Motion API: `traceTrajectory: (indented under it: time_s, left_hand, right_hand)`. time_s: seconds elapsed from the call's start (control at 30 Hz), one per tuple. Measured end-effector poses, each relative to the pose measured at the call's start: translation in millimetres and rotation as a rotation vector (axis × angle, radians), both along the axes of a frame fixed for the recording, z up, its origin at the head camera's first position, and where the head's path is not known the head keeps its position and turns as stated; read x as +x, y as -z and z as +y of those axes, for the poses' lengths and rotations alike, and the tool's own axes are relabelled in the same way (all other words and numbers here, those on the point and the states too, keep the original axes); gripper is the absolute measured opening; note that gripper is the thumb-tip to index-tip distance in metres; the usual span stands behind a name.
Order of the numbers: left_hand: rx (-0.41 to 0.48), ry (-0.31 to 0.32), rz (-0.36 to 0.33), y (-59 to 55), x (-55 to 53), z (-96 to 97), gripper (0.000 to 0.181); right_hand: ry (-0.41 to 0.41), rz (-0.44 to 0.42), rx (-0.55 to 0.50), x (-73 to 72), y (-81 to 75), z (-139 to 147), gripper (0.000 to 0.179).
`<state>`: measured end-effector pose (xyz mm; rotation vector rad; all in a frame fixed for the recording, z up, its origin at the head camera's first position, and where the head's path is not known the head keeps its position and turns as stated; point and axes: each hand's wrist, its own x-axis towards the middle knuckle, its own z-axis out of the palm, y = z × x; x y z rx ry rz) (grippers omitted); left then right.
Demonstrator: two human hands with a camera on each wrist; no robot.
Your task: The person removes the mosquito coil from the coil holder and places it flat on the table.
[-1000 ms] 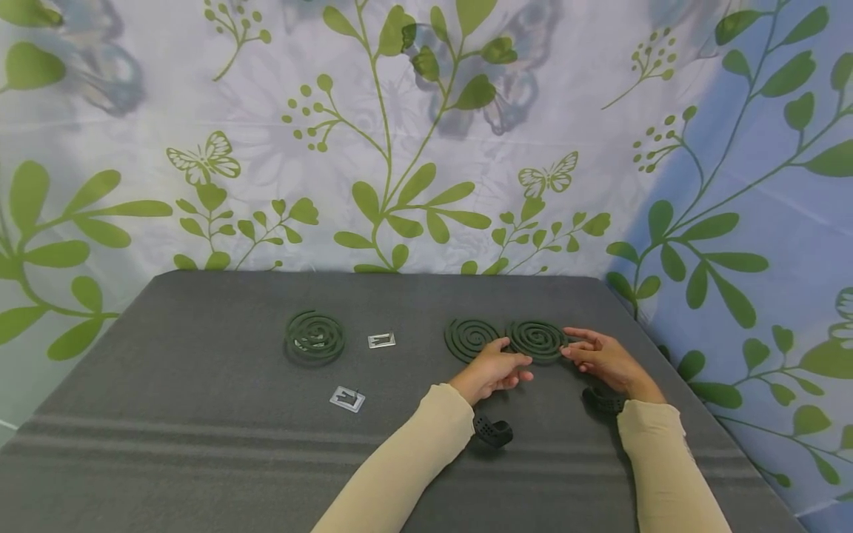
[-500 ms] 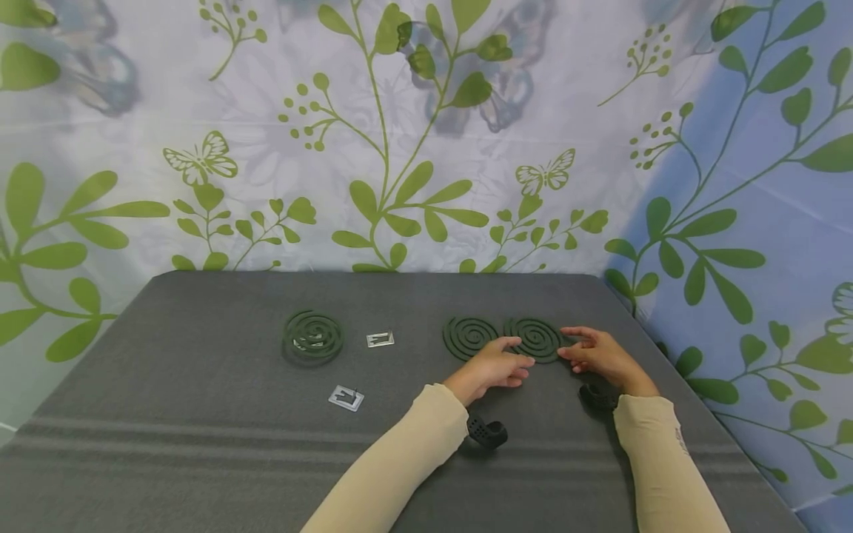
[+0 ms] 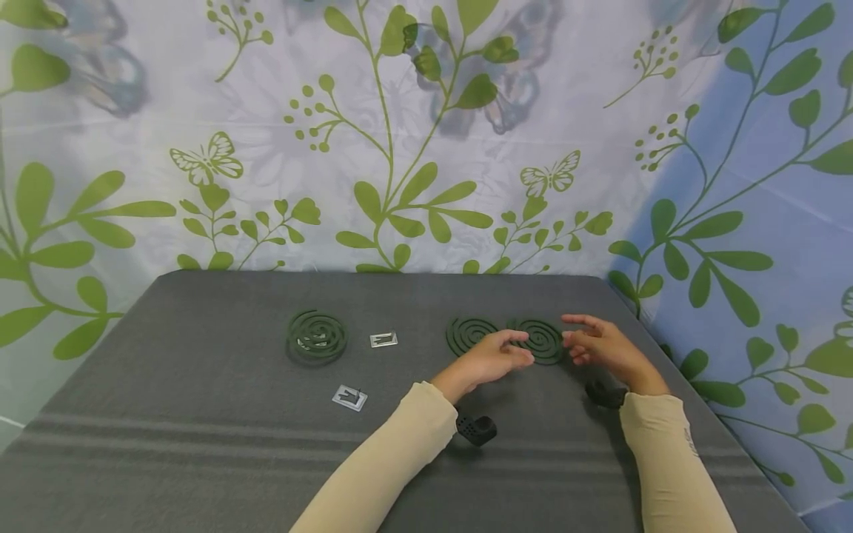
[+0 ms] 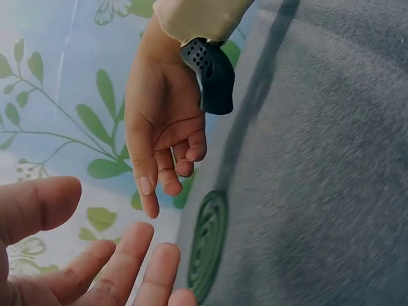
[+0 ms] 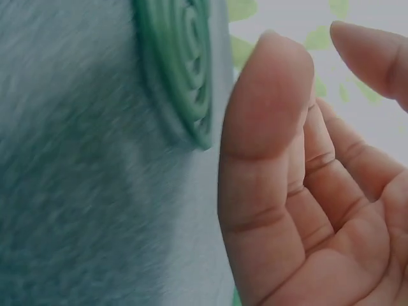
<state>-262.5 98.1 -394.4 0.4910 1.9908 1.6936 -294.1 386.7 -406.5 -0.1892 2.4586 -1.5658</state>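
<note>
At the near side, the beige left sleeve and right sleeve are extending over the gray bench; a black left wrist device and right wrist device are projecting at the cuffs. To the left, a nearer metal stand is lying on the bench. The left hand is hovering, fingers relaxed and extended, gripping nothing. The right hand is hovering beside the right mosquito coil, clear of it, fingers loosely bent, also gripping nothing. The right coil and the middle mosquito coil are lying flat, just beside each other, partly hidden behind the left hand. Further left, a farther metal stand is lying near the left mosquito coil; a third metal stand is showing through that coil's gaps. A leaf-and-butterfly fabric backdrop is hanging behind the bench.
</note>
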Motion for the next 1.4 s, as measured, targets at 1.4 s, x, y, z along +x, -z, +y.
traceTrajectory:
  time_s: [1.4]
  left_hand:
    - [0.107, 0.009, 0.491, -58.7, 23.0, -79.2, 0.039]
  right_hand:
    - [-0.052, 0.479, -0.327, 23.7, -38.0, -67.1, 0.036]
